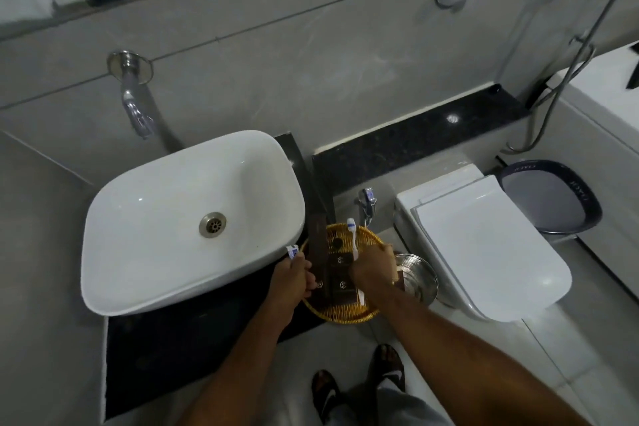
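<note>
A round yellow wicker tray [345, 316] sits on the black counter [173, 349] right of the white basin [186, 218]. Dark brown packets [340, 287] lie in the tray, and a long dark box [318, 242] leans across its left side. My right hand [373, 270] grips a white toothbrush [353, 235] over the tray, its blue-marked head pointing away from me. My left hand [294, 278] holds a second white and blue toothbrush [292, 250] at the tray's left rim; only its head shows above my fingers.
A chrome tap [135, 104] juts from the wall above the basin. Right of the tray stand a steel bin [415, 275] and a white toilet [484, 245] with its lid down. A dark-rimmed bucket [549, 197] sits further right. My sandalled feet [359, 384] are on the floor below.
</note>
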`<state>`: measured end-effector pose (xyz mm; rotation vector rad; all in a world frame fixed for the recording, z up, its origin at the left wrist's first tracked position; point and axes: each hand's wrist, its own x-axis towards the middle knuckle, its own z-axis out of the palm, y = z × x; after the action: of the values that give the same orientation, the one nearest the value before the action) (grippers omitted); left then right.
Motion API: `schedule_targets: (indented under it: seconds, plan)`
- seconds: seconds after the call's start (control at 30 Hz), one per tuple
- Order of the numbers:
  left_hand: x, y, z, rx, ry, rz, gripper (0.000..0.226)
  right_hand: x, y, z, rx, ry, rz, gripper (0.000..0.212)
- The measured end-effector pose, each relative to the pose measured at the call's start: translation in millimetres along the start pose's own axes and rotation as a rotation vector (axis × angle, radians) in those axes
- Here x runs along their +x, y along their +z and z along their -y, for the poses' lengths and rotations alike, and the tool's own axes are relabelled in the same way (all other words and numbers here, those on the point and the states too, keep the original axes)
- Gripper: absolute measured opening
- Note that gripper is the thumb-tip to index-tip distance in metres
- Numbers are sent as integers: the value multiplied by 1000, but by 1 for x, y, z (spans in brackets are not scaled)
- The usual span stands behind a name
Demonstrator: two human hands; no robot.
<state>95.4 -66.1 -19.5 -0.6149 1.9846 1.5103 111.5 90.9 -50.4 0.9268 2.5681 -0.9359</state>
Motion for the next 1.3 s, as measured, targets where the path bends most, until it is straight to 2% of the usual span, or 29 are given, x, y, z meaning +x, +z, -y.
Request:
schedule_targets:
  seconds: [0.2, 0.27, 0.37, 0.43, 0.53, 0.6, 0.67, 0.77, 0.83, 0.9, 0.97, 1.03, 1.1, 1.17, 1.23, 1.3]
  plan:
    - [-5, 4, -7, 53, -4, 26, 36, 0, 7, -7, -69, -60, -10, 14]
    - [-8, 3, -10, 51, -4, 70, 36, -2, 4, -5, -14, -88, -68, 18]
    - [-10, 3, -13, 27, 8, 197, 29, -6, -13, -4, 185, -154, -187, 36]
    - [-11, 6, -15, 7, 19, 301, 22, -7, -33, -5, 249, -218, -196, 29]
    - [-14, 15, -18, -18, 10, 452, 24, -3, -64, -9, 206, -370, 5, 13]
    - [-15, 24, -21, 22, 1, 537, 24, -2, -81, -11, 164, -439, 225, 19]
    - [-17, 34, -23, 152, 23, 563, 25, -3, -91, -12, 149, -506, 345, 20]
    - [-19, 46, -24, 346, 118, 544, 24, -8, -92, -20, 160, -564, 345, 8]
    - [-15, 51, -21, 549, 276, 493, 25, -12, -87, -31, 149, -584, 192, 6]
    - [-8, 48, -12, 901, 517, 240, 40, -14, -79, -46, 127, -654, -17, 11]
    - [-6, 40, -1, 1066, 684, -30, 55, -16, -69, -60, 84, -758, -211, 9]
    - [-2, 29, 12, 1164, 707, -89, 63, -15, -54, -72, -14, -811, -349, 5]
    - [3, 19, 26, 1349, 706, -75, 74, -11, -36, -78, -25, -692, -327, 7]
    - [8, 11, 36, 1474, 688, -41, 84, -6, -22, -80, 159, -466, -204, 7]
    - [11, 5, 42, 1535, 689, -24, 88, -1, -7, -84, 312, -361, -122, 10]
    - [11, 1, 44, 1584, 714, -21, 85, 0, 6, -88, 301, -285, -122, 37]
